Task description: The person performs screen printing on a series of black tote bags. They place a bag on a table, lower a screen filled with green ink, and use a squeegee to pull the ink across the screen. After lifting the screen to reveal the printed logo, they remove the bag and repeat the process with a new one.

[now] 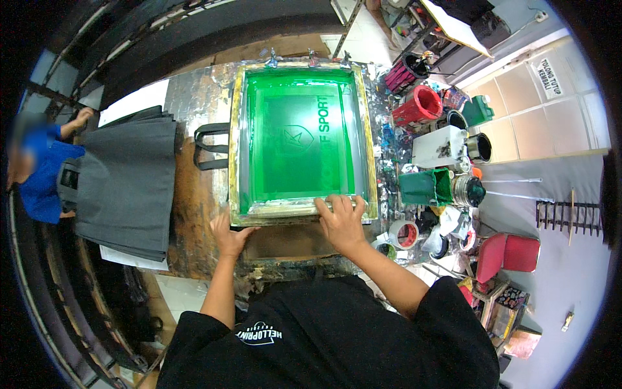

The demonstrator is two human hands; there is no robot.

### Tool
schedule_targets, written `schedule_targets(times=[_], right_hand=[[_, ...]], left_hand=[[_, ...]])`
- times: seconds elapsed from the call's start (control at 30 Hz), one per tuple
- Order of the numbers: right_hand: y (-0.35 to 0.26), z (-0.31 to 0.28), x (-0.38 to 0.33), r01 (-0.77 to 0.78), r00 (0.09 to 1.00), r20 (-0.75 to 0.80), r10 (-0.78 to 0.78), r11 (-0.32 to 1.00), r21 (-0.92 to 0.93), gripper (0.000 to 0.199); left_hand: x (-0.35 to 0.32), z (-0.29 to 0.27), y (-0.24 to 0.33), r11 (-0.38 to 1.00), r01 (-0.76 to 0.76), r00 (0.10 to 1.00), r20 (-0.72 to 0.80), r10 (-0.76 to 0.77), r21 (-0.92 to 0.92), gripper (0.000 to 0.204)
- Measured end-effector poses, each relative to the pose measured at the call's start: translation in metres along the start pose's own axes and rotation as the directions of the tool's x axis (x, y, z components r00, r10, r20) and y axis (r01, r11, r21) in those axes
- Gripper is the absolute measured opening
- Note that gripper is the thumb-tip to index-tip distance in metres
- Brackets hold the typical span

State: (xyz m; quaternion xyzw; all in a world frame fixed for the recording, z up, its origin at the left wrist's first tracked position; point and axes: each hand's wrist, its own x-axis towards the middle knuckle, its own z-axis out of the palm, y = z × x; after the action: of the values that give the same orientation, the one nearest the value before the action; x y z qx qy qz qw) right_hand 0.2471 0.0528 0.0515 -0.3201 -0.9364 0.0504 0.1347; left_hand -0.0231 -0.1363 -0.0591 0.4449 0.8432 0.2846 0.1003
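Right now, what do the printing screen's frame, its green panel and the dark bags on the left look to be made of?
Screen frame: probably wood, ink-stained, pale yellowish, matte. Green panel: fine taut mesh coated green, slightly glossy and see-through. Dark bags: grey fabric, matte, soft folds; looks non-woven, not certain. Both the left hand and right hand rest on the frame's near edge.

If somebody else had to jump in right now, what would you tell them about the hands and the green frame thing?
Left hand: flat on the near left corner of the printing frame, fingers spread, holding nothing.
Right hand: pressed on the near edge of the frame, to the right of the middle.
The frame lies flat on the table, its mesh coated in green ink. Two dark bag handles stick out from under its left side.
A stack of dark bags sits to the left; ink tubs and tape rolls are to the right.
Done: frame is down over a bag. Left: I cannot tell whether the ink has been pulled; no squeegee shows.
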Motion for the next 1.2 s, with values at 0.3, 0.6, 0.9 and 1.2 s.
schedule_targets(times=[0.3,0.6,0.9,1.2], right_hand=[[-0.008,-0.098,0.055,0.003,0.995,-0.104,-0.007,0.999,-0.039,0.047],[0.017,-0.174,0.181,0.048,0.822,-0.546,-0.163,0.975,-0.219,0.051],[0.018,-0.198,0.222,0.028,0.898,-0.433,-0.082,0.991,-0.130,0.056],[0.016,-0.216,0.226,0.040,0.863,-0.500,-0.070,0.997,-0.069,0.050]], left_hand=[[0.036,-0.067,0.092,0.758,-0.017,0.980,-0.162,-0.118,-0.653,0.081],[0.133,-0.132,0.179,0.634,-0.301,0.896,-0.439,-0.068,-0.713,0.069],[0.079,0.010,0.032,0.936,0.346,0.937,0.073,-0.341,-0.068,0.114],[0.094,0.020,0.055,0.959,0.264,0.955,-0.112,-0.275,-0.101,0.061]])
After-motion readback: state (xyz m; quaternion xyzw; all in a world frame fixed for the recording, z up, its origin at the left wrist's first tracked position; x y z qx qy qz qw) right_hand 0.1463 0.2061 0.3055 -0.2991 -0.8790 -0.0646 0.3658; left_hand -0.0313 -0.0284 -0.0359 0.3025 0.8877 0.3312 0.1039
